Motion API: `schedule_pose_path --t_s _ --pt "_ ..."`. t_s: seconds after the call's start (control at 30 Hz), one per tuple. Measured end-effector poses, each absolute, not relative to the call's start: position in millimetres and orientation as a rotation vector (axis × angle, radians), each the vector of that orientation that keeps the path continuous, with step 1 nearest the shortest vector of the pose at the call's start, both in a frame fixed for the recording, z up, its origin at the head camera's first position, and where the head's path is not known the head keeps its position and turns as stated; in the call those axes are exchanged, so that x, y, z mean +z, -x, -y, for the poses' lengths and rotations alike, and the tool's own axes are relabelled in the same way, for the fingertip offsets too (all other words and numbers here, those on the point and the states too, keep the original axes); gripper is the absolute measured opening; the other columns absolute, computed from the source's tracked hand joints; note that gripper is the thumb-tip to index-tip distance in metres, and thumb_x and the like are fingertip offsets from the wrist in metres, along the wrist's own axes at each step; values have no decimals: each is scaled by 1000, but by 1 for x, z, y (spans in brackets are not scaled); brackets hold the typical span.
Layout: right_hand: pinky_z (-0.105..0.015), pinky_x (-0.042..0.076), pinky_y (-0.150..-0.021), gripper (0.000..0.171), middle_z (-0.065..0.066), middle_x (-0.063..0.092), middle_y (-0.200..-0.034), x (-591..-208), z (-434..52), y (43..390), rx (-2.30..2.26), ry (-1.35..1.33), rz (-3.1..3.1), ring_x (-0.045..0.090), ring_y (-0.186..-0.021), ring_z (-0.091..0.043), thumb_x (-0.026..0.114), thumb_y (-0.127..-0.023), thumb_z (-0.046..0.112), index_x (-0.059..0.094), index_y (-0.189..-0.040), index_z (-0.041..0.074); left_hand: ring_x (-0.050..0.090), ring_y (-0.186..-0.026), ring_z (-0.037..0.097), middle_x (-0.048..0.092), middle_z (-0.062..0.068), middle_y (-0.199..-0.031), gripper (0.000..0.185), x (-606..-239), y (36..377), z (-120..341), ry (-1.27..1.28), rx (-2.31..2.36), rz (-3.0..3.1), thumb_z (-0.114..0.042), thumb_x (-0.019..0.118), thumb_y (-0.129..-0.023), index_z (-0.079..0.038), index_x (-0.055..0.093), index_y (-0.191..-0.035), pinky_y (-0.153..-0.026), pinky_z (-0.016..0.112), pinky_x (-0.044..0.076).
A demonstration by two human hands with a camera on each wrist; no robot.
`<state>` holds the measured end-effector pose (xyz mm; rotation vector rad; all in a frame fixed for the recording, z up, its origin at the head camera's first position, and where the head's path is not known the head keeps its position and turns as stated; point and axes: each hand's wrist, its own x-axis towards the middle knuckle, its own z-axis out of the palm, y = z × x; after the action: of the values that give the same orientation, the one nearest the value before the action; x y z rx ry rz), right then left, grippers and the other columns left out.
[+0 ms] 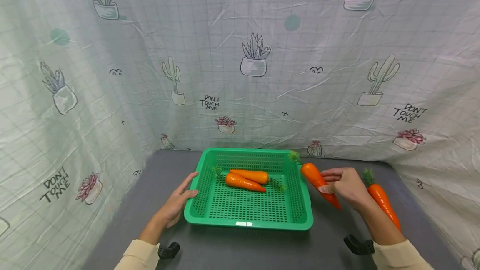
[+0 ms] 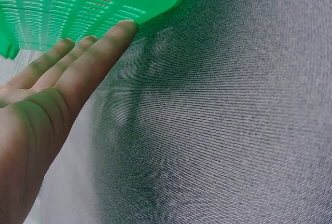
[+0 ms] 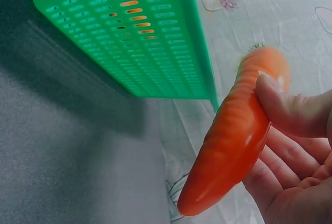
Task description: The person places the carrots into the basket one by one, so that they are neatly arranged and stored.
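A green plastic basket (image 1: pixel 275 225) with slotted walls sits on the grey table, holding two orange carrots with green tops, one in front (image 1: pixel 240 181) and one behind (image 1: pixel 256 176). My left hand (image 1: pixel 175 204) touches the basket's left side, its fingers straight against the slotted wall (image 2: pixel 67 6). Just outside the right rim, my right hand (image 1: pixel 348 186) pinches another carrot (image 1: pixel 312 174) between thumb and fingers. This carrot (image 3: pixel 231 141) is raised and tilted, leafy top toward the rim and tip toward me.
One more carrot (image 1: pixel 383 201) lies on the table (image 1: pixel 150 186) right of my right forearm, which overlaps it in the head view. A pale curtain (image 1: pixel 225 32) printed with potted cacti hangs behind the table and along both sides.
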<state>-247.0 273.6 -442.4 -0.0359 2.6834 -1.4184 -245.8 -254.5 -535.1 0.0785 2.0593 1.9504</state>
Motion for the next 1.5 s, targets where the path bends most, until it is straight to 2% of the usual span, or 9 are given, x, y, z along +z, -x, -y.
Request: schedule_pose_path --t_s 0.2,0.4,0.8,1.3,1.5 --pt "-45 62 -86 56 -29 72 -124 -438 -270 248 -1433 86 -2663 74 -107 -34 85 -84 9 65 -132 -10 65 -118 26 19 18 -170 69 -535 245 254 -73 1952 -2053 -23 54 -106 -41 21 -165 -87 39 57" --pt "-45 62 -86 55 -29 72 -123 -434 -265 248 -1428 111 -2653 74 -106 -34 85 -83 8 66 -131 -11 65 -118 24 18 20 -170 72 -534 244 254 -87 1958 -2047 -22 53 -106 -35 17 -167 -88 38 57" --pt "-42 63 -81 54 -30 73 -120 -432 -256 252 -1471 169 -2606 75 -103 -34 84 -82 1 65 -130 -14 67 -115 26 25 25 -166 72 -534 245 254 -101 1966 -2021 -22 54 -107 -38 17 -167 -86 41 59" --pt "-41 63 -80 56 -31 71 -124 -430 -243 257 -1490 245 -2548 75 -104 -34 84 -82 1 65 -132 -13 66 -114 27 20 24 -167 72 -532 244 254 -94 1970 -2036 -22 55 -105 -36 20 -167 -85 40 58" --pt "-41 63 -82 54 -28 73 -123 -428 -240 258 -1490 234 -2523 74 -105 -32 85 -81 3 67 -131 -10 68 -111 26 23 29 -165 74 -533 244 255 -118 1975 -2018 -20 54 -106 -33 16 -168 -84 41 60"
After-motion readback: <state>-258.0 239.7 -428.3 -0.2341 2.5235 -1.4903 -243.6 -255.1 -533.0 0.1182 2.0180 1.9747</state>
